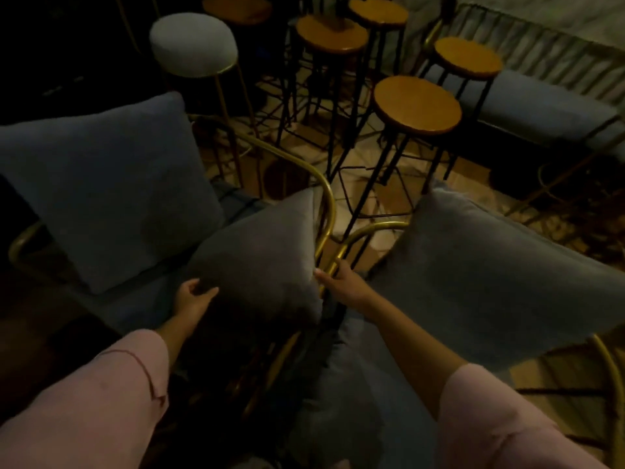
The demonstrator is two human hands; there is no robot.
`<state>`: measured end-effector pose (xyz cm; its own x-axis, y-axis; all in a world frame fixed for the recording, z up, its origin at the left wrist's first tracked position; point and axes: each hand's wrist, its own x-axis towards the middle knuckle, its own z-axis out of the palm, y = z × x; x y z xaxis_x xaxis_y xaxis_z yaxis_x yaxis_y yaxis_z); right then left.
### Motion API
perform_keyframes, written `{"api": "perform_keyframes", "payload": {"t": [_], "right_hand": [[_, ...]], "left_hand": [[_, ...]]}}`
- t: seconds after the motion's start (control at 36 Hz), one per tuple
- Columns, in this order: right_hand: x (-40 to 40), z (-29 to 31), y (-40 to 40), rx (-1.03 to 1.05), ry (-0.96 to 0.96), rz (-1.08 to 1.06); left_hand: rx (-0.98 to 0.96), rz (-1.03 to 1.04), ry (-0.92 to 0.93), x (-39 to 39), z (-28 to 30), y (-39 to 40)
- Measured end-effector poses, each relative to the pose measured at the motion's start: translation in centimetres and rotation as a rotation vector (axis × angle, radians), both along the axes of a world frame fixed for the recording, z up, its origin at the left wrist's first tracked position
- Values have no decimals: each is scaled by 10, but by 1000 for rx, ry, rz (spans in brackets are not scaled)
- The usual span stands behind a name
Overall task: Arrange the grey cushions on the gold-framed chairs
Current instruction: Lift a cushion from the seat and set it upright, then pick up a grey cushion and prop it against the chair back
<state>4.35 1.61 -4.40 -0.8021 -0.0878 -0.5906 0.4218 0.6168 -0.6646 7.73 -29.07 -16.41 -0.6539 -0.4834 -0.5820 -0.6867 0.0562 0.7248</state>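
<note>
A grey cushion [260, 262] stands tilted on the seat of the left gold-framed chair [326, 198], leaning against its curved gold arm. My left hand [192, 297] grips its lower left edge. My right hand [341, 282] holds its right edge, close to the gold tubes. A second grey cushion [108, 187] rests upright at the back left of the same chair. A third grey cushion [500, 275] lies on the right gold-framed chair [375, 228], beside my right forearm.
Several round wooden bar stools [417, 104] on black wire legs crowd the floor behind the chairs. A grey padded stool [193, 44] with gold legs stands at the back left. A grey bench [548, 113] with gold frame runs along the right wall.
</note>
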Motion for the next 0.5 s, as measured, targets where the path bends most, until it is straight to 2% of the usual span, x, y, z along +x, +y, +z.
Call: {"api": "perform_keyframes", "payload": {"t": [0.14,0.25,0.36,0.5], "right_hand": [[-24,-29,-74,86,-10,-88],[-35,-50,-115,312,18,-227],[-43,-69,-130,480,94,-348],[-47,-88,-127,537,149,-384]], "left_hand": [[118,-49,-157,0,-54,-63],[189,-60,-268,-10,-53,-81],[254,-81,-361,-24,-70,-97],[430,-52,-387,-39,-103,-116]]}}
